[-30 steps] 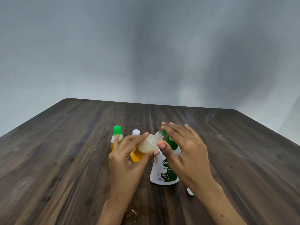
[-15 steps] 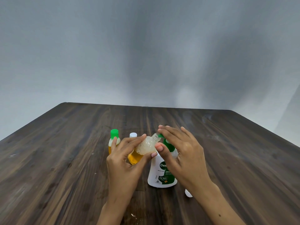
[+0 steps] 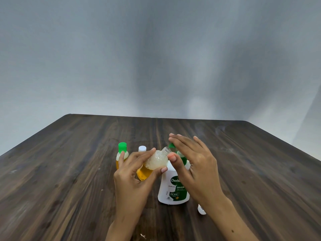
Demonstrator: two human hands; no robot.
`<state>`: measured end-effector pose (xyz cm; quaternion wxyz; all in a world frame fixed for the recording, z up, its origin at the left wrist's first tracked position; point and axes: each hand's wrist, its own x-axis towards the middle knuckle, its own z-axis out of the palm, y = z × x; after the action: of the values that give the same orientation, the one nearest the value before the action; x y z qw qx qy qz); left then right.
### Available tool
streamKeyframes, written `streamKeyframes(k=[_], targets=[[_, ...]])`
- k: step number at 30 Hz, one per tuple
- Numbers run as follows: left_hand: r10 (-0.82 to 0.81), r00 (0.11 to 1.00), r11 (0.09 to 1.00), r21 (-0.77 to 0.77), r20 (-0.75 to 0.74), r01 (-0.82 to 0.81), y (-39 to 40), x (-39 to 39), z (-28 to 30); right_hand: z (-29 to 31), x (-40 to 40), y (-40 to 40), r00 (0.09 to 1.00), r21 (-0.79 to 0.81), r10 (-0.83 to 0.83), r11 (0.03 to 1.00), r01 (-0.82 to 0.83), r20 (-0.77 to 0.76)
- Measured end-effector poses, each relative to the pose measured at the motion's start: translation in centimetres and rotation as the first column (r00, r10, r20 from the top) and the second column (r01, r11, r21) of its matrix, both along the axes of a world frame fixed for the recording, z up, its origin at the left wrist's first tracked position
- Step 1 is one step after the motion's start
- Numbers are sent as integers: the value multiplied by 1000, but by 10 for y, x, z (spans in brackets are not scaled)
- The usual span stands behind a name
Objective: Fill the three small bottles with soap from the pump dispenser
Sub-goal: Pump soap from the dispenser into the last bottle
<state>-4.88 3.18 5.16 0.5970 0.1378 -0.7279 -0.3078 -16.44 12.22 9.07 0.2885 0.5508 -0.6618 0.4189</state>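
My left hand (image 3: 133,174) grips a small clear bottle (image 3: 152,164), tilted with its uncapped neck pointing right toward the pump spout. The bottle holds orange soap at the bottom and foam above. My right hand (image 3: 194,164) rests flat on top of the green pump head of the white soap dispenser (image 3: 171,188), which stands upright on the table; the spout tip (image 3: 171,145) shows just beyond the bottle's mouth. Behind my left hand stand a green-capped bottle (image 3: 122,153) with orange soap and a white-capped bottle (image 3: 142,148), mostly hidden.
A dark wooden table (image 3: 69,171) stretches to a grey wall. A small white cap (image 3: 201,209) lies on the table beside my right wrist. A wet smear (image 3: 143,236) shines near the front edge between my forearms.
The camera tilted up a little, so everything sits lower in view. The right fingers have lifted and straightened over the pump head. The held bottle stays at the spout.
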Motion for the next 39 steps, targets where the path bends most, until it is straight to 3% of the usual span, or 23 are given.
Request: streamKeyframes(k=[19, 39], targets=[[10, 1000, 1000, 9, -10, -10, -2, 0, -4, -19, -1, -10, 999, -155, 25, 988, -19, 37], [30, 999, 999, 12, 12, -31, -1, -1, -4, -23, -2, -13, 999, -219, 34, 975, -27, 29]])
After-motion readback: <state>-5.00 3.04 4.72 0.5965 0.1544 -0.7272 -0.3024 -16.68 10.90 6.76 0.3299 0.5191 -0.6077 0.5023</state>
